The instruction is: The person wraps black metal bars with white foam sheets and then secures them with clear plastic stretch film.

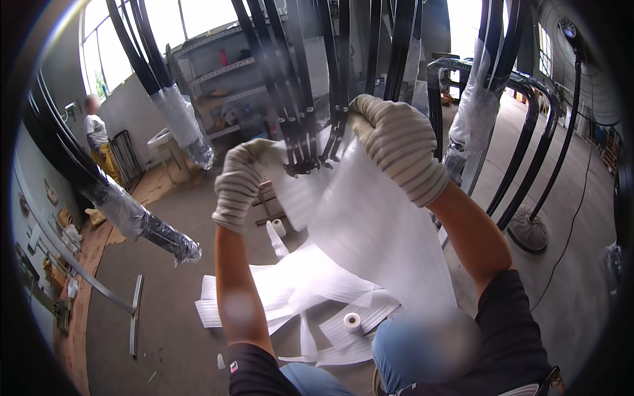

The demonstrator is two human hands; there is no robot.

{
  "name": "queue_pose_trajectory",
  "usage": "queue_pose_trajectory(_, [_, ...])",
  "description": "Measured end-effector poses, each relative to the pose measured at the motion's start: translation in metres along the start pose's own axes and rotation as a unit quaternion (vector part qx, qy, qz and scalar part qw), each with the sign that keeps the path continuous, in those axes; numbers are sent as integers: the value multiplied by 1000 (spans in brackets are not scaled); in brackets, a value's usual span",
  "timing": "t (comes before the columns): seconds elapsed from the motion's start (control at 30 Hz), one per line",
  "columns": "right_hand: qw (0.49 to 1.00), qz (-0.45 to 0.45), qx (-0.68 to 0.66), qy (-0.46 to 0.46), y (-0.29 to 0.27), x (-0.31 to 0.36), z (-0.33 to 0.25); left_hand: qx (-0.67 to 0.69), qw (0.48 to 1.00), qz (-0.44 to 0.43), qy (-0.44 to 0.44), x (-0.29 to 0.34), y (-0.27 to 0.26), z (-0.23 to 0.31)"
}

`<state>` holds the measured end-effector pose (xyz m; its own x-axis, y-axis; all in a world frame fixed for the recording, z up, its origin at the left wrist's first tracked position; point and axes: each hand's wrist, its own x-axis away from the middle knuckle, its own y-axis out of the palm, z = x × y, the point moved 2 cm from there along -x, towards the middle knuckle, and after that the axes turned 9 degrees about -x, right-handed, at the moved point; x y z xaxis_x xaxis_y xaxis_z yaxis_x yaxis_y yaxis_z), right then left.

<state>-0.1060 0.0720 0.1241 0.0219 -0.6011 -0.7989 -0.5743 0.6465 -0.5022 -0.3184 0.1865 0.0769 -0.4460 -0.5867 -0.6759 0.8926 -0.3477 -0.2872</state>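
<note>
A large white sheet of foam wrap point(370, 231) hangs in front of me from both hands. My left hand point(239, 188), in a cream striped work glove, pinches its upper left edge. Higher up, my right hand point(401, 148) in a matching glove is closed on the sheet's top right edge, beside the hanging black metal tubes point(305, 115). The tubes' lower ends, with small holes and brackets, come down between my hands against the sheet. More white foam sheets point(290, 287) lie loosely spread on the floor below.
Bundles of black tubes with ends wrapped in clear plastic hang at left point(142, 214) and right point(474, 115). A white roll point(352, 322) lies on the foam. A round stand base point(527, 230) is right, a metal rail point(136, 317) left. A person point(99, 138) stands far left near shelves point(214, 79).
</note>
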Motion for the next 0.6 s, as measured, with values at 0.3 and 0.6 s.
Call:
queue_pose_trajectory(0.3, [971, 148, 144, -122, -8, 3, 15, -36, 982, 185, 11, -41, 14, 35])
queue_pose_trajectory(0.6, [997, 55, -46, -11, -29, -4, 25, -14, 979, 201, 33, -55, 30, 35])
